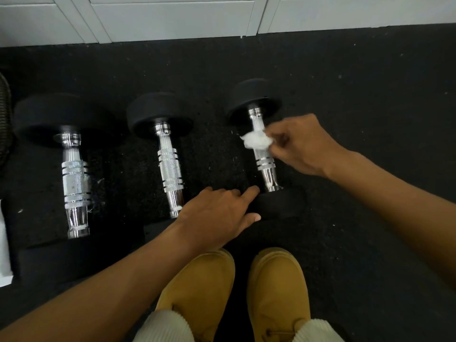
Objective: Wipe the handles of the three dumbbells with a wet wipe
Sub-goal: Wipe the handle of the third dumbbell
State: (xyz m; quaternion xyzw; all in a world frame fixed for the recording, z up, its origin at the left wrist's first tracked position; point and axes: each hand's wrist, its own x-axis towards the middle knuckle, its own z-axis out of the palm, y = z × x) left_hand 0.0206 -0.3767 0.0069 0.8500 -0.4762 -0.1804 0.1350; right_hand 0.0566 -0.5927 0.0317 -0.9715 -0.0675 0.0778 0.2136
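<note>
Tan suede boots (232,292) below; my left hand (217,218) rests flat-fingered on the right chrome-handled black dumbbell (265,166); right hand (301,144) pinches a crumpled white wet wipe (255,141) against its handle.

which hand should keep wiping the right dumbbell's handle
The right hand. It already pinches the wet wipe against the handle of the right dumbbell. The left hand holds nothing and rests on that dumbbell's near weight, steadying it.
</note>
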